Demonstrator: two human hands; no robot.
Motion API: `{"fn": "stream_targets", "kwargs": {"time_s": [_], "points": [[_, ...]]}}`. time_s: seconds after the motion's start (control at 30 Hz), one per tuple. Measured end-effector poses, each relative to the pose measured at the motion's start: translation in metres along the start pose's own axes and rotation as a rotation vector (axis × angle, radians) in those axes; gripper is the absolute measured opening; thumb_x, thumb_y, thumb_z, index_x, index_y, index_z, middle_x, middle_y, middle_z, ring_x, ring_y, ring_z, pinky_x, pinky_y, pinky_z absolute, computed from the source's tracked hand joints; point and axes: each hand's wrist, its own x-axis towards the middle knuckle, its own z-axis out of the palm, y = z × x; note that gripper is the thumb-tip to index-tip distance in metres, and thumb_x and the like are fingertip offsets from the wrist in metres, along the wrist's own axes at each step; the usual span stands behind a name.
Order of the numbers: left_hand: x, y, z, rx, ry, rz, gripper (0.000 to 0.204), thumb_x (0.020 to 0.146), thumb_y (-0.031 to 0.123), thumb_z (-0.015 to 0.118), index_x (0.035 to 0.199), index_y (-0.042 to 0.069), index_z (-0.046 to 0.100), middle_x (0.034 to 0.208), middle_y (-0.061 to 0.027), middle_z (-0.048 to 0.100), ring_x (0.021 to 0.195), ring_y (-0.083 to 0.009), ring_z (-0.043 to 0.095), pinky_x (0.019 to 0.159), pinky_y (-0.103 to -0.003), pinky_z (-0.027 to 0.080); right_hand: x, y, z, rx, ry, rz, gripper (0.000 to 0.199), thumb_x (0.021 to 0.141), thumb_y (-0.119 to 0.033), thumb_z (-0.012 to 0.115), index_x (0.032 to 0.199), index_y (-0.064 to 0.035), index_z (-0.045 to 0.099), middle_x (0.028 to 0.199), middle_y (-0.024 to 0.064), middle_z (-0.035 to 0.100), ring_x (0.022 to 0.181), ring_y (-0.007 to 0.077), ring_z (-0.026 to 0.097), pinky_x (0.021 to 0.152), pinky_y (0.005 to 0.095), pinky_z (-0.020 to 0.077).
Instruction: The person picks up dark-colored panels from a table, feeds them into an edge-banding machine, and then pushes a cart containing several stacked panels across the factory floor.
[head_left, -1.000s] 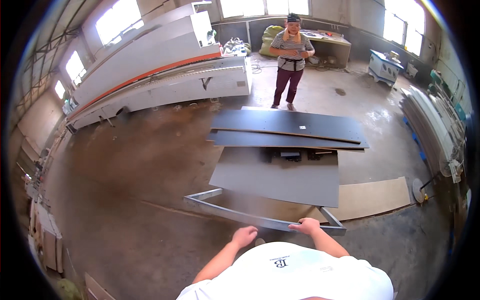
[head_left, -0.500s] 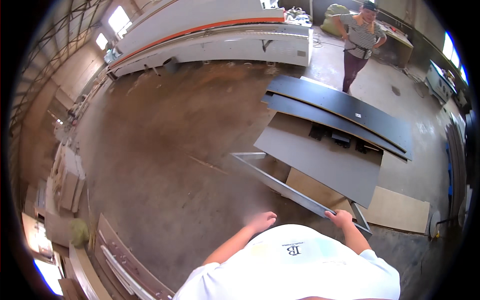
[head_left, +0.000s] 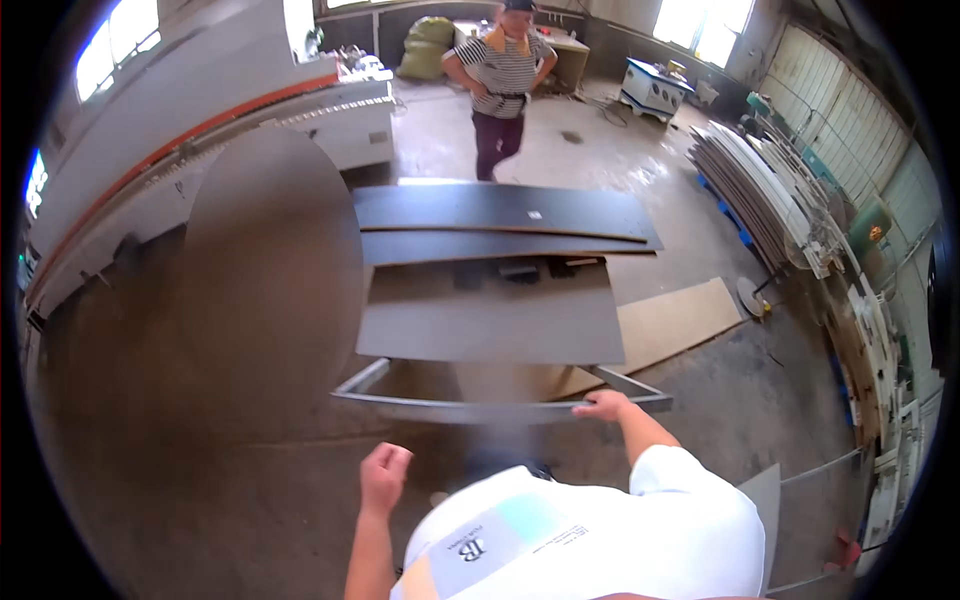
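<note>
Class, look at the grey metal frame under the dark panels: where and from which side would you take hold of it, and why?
Probably on the near rail of the grey metal frame, from the wearer's side, palm over the top. That rail lies bare and level, while dark panels cover the rest. The right hand already rests on it; the left hand hangs clear, fist closed.

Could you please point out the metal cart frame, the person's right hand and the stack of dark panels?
Metal cart frame [head_left: 450,407], head view: middle of its near rail.
Right hand [head_left: 603,405], head view: back of the hand, resting on the rail.
Stack of dark panels [head_left: 490,210], head view: top panel's face.
</note>
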Motion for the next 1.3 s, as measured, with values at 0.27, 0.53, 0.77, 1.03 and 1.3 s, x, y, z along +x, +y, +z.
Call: {"fn": "stream_targets", "kwargs": {"time_s": [0.27,0.53,0.77,1.03,1.3], "points": [[0.046,-0.061,0.001,-0.043,-0.631,-0.325,0.026,0.095,0.033,0.068,0.097,0.008,0.074,0.085,-0.0042,0.070,0.085,-0.0112,0.064,0.080,-0.030,0.051,-0.017,-0.158,0.004,-0.015,-0.107,-0.071,0.102,0.076,-0.091,0.054,0.133,-0.0076,0.068,0.135,0.0161,0.067,0.128,0.0335,0.060,0.107,0.0393,0.0463],[0.118,-0.016,-0.108,0.620,-0.255,-0.061,0.029,0.094,0.037,0.065,0.103,0.011,0.075,0.090,-0.0109,0.076,0.088,-0.0276,0.074,0.079,-0.038,0.056,-0.004,-0.263,0.003,0.174,-0.581,-0.032,0.084,0.084,-0.082,0.059,0.115,-0.0043,0.073,0.105,0.0121,0.072,0.097,0.0246,0.067,0.090,0.0416,0.0504],[0.174,-0.001,-0.094,0.421,-0.265,0.024,0.023,0.096,0.027,0.066,0.102,0.006,0.074,0.088,-0.0104,0.075,0.082,-0.0237,0.073,0.075,-0.035,0.055,0.010,-0.294,0.043,0.227,-0.500,-0.085,0.100,0.082,-0.085,0.055,0.139,-0.0031,0.062,0.138,0.0185,0.064,0.129,0.0335,0.059,0.106,0.0433,0.0470],[0.218,0.019,-0.069,0.723,-0.890,0.468,0.028,0.094,0.029,0.065,0.113,0.010,0.073,0.102,-0.0147,0.075,0.097,-0.0333,0.071,0.087,-0.043,0.056,-0.041,-0.371,0.052,0.182,0.008,-0.012,0.070,0.081,-0.079,0.061,0.116,-0.0187,0.073,0.109,0.0101,0.075,0.104,0.0299,0.070,0.089,0.0403,0.0539],[0.361,-0.033,-0.229,1.166,-0.884,0.152,0.039,0.095,0.038,0.057,0.119,0.012,0.073,0.109,-0.0155,0.075,0.108,-0.0338,0.069,0.094,-0.045,0.054,-0.044,-0.484,0.089,0.189,0.445,0.220,0.065,0.083,-0.077,0.059,0.091,-0.0159,0.081,0.090,0.0093,0.077,0.087,0.0295,0.072,0.085,0.0394,0.0512]]}}
